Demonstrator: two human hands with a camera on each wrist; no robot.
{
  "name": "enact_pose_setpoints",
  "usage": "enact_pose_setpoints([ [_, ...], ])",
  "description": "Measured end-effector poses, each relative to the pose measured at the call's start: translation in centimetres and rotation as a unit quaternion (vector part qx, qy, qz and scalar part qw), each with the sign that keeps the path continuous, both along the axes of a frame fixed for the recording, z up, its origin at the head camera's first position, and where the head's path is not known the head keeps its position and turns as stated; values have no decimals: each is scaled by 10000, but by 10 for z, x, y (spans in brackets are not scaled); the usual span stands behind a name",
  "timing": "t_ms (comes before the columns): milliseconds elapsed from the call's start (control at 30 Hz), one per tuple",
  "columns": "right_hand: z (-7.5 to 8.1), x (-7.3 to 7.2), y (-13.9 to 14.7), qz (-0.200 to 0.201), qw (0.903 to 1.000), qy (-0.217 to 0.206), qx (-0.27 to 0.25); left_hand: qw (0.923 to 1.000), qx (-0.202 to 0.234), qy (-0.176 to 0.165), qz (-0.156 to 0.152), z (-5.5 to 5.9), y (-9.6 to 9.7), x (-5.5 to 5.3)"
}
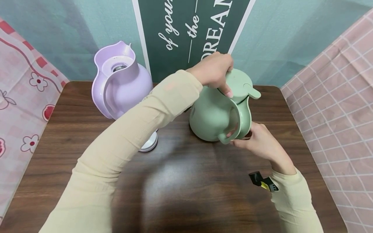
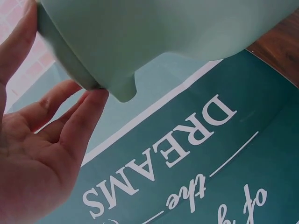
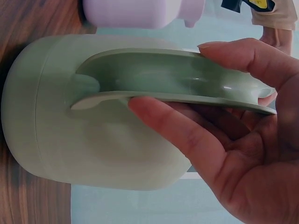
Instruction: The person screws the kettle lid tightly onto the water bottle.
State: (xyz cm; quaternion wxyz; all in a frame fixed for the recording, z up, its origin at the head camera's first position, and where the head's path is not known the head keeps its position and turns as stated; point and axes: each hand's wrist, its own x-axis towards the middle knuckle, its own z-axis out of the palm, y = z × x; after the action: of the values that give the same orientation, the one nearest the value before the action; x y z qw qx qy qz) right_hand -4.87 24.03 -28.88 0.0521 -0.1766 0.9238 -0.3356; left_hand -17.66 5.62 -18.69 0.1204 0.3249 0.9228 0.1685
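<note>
A pale green vacuum jug stands on the table, with a flat green lid at its mouth. My left hand grips the lid's edge from the left, its thumb on the near side. In the left wrist view, fingertips of the left hand touch the lid's rim. Lower down, on the jug's right, my right hand holds the jug's handle. The right wrist view shows digits of the right hand on both sides of the grooved handle.
To the left stands a lilac jug, its mouth uncovered. A white round piece lies on the wooden table, partly hidden by my left sleeve. Behind is a dark green lettered panel; a pink tiled sheet borders the right side.
</note>
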Motion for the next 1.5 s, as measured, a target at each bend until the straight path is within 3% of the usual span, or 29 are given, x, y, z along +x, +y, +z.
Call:
enact_pose_setpoints([
  [300,0,0,-1,-47,10000,-70,-14,10000,-68,24,-1,0,0,0],
  [1167,3,0,-1,-51,9999,-142,-37,9994,278,121,-141,-7,-7,1],
  [1500,2,1,0,-76,9999,-123,51,9996,98,171,-187,-8,-7,5],
])
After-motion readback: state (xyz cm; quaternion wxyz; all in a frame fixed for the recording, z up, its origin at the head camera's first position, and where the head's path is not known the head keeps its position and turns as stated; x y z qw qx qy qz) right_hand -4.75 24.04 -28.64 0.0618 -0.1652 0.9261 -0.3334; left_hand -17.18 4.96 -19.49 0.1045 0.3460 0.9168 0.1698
